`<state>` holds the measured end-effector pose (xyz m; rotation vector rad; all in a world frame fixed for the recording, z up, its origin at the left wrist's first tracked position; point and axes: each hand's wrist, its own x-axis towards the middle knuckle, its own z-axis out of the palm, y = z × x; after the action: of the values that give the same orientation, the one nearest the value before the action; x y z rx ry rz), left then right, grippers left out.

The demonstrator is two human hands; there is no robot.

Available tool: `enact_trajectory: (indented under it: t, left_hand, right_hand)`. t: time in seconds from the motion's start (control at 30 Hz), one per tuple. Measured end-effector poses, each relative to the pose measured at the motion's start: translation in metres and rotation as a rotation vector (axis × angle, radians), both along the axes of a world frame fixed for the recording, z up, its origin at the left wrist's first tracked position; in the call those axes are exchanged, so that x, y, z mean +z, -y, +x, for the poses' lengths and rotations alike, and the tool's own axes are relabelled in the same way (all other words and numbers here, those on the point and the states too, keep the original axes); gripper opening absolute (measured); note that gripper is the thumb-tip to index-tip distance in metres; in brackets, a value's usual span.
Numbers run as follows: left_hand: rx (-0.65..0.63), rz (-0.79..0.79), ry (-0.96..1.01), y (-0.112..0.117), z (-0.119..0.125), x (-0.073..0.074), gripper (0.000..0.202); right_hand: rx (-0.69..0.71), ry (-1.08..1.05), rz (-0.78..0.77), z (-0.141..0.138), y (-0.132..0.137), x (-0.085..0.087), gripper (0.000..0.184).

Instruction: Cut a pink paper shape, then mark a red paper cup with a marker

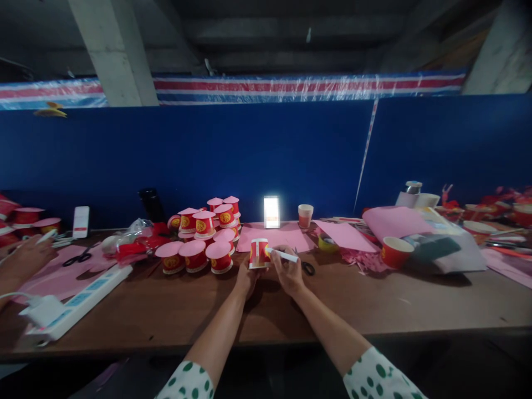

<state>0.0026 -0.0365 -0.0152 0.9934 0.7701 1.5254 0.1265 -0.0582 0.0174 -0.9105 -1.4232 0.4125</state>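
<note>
Holding red cup (259,253) in left hand (246,279), fingers wrapped round it, above table (374,302) centre. Right hand (291,271) pinches white stick (282,255), tip touching cup. Capped cups (195,256) at 10 o'clock, scissors (308,268) at 3.

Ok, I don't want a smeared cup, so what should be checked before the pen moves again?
1. Left hand grips the red cup: ok, cup held off the table.
2. Right hand holds the white pen: ok.
3. Pen tip meets the cup: ok, tip at its side.
4. Scissors clear of the right hand: not ok, just beside it.
5. Finished cups out of the way: ok, to the left.
6. Pen cap off: cannot tell.
</note>
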Motion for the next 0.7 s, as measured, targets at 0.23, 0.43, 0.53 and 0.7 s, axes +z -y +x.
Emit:
enact_trajectory:
  t: [0.23, 0.43, 0.53, 0.7]
  left_hand:
    - [-0.002, -0.005, 0.008, -0.0004, 0.0016, 0.0013, 0.038]
    - [-0.009, -0.013, 0.006, 0.0006, 0.0014, 0.0025, 0.034]
    - [-0.014, -0.020, 0.009, 0.0002, 0.0012, 0.0020, 0.034]
    - [-0.024, -0.015, 0.019, -0.0013, 0.0018, 0.0002, 0.038]
  right_hand:
    - [-0.008, -0.009, 0.004, -0.0006, -0.0016, -0.0009, 0.018]
    - [-0.010, -0.011, 0.016, -0.0008, -0.0029, -0.0016, 0.017]
    - [-0.014, -0.016, 0.020, -0.0013, -0.0032, -0.0019, 0.017]
    - [-0.016, -0.017, 0.023, -0.0013, -0.0035, -0.0021, 0.016]
